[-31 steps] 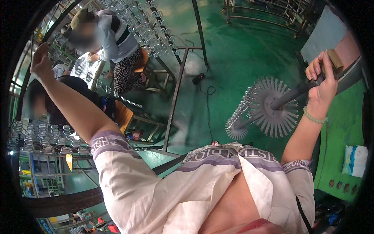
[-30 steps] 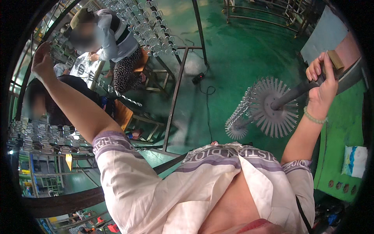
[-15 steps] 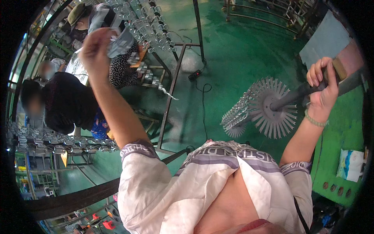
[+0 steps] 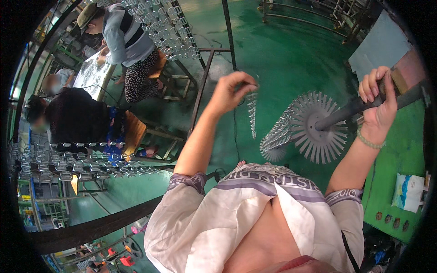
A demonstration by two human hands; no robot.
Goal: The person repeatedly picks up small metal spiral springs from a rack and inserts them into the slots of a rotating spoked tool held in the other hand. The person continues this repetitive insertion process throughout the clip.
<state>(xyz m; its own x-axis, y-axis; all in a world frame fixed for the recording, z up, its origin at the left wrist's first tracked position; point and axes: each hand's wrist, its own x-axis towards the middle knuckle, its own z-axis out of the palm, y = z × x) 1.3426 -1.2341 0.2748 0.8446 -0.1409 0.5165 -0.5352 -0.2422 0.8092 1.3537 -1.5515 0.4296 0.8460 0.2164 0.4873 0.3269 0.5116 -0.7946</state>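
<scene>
My left hand (image 4: 234, 93) is raised near the middle, thumb and fingers pinched on the top of a thin strand of small shiny metal pieces (image 4: 252, 116). The strand hangs down freely over the floor. At the right, my right hand (image 4: 378, 100) is wrapped round a dark metal shaft (image 4: 343, 113). That shaft runs into a grey slotted disc (image 4: 318, 129) with many flat teeth round its rim. Rows of small metal pieces (image 4: 280, 129) sit along the teeth toward a second disc (image 4: 275, 152), partly hidden.
Racks hung with metal clips stand at upper left (image 4: 166, 32) and left (image 4: 68, 164). Two co-workers sit beyond: one in grey (image 4: 125, 41), one in black (image 4: 79, 116). A green bench (image 4: 387, 182) at right holds a white-and-blue packet (image 4: 408, 192). A cable lies on the floor.
My left hand has swung from the upper left rack toward the discs, the metal strand now hanging from its fingers. The right hand stays on the shaft.
</scene>
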